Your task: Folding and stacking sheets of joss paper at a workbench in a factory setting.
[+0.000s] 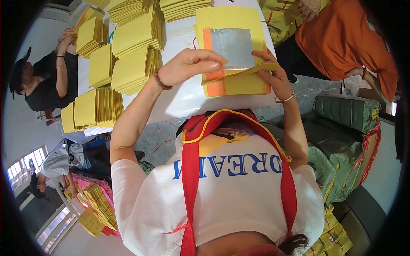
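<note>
In front of me on the white table lies a stack of yellow paper sheets (232, 17), its top sheet bearing a silver square (232, 47) and orange bands. The near edge is lifted into a folded flap (243, 71) that runs across the stack. My left hand (194, 66) is closed at the flap's left end, fingers curled and thumb against the index finger, on the paper beside the silver square. My right hand (275, 77) grips the flap's right end, thumb below and fingers above.
Several bundles of folded yellow paper (132, 38) stand on the white table (171, 100) to the left. A person in black (51, 81) works at the far left, and one in orange (341, 38) stands at the right. Green wrapped bales (337, 145) sit at the right.
</note>
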`<state>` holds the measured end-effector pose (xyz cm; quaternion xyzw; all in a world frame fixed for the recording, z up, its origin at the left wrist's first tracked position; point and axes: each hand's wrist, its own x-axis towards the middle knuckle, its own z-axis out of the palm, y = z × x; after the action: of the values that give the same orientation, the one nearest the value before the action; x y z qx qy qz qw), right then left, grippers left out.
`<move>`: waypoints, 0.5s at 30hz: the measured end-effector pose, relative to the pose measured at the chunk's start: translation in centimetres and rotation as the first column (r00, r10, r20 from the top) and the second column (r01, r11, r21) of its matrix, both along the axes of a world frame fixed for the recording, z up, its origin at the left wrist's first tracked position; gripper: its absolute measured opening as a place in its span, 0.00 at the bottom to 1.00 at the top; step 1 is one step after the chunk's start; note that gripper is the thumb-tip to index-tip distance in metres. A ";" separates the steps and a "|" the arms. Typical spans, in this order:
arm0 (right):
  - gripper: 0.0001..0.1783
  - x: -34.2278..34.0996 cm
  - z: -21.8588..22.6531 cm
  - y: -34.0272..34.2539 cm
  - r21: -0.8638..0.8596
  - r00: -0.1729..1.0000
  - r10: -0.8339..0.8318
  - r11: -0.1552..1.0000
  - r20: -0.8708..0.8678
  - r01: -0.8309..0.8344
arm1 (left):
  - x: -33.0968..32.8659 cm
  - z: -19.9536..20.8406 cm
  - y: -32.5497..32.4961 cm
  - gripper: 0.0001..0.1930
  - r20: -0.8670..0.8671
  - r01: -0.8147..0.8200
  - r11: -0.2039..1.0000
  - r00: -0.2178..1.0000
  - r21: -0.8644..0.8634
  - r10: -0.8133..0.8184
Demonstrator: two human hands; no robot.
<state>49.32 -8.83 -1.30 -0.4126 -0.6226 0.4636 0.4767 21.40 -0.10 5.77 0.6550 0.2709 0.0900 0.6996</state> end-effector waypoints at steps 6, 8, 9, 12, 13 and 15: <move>0.13 0.2 -0.3 0.2 -0.012 0.999 -0.012 1.000 -0.037 0.011 | 0.3 -1.5 -0.4 0.19 -0.039 0.018 0.175 0.992 0.984 0.117; 0.13 0.5 -0.1 0.4 0.034 1.000 0.021 0.999 -0.001 -0.021 | 0.5 -2.0 -1.0 0.19 -0.032 0.016 0.110 0.989 0.994 0.143; 0.13 0.5 0.1 0.4 0.110 0.997 -0.032 0.994 0.073 0.024 | 0.5 -2.0 -1.1 0.20 -0.027 0.020 0.046 0.986 0.999 0.163; 0.13 -0.3 2.1 -0.4 0.315 0.928 -0.222 0.941 0.300 0.123 | 0.3 -0.9 -1.8 0.22 -0.044 0.045 -0.008 0.986 0.999 0.159; 0.13 -0.6 2.9 -0.8 0.443 0.832 -0.357 0.883 0.424 0.154 | 0.2 -0.3 -2.5 0.21 -0.080 0.087 -0.035 0.983 0.996 0.166; 0.13 -0.5 4.6 -1.7 0.468 0.786 -0.314 0.883 0.532 0.036 | 0.0 0.0 -3.9 0.15 -0.023 0.039 -0.112 0.990 0.993 0.140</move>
<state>48.85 -10.51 3.27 -0.4774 -0.7846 0.1132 0.3791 21.41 -4.04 5.80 0.9507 0.1797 0.2489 -0.0433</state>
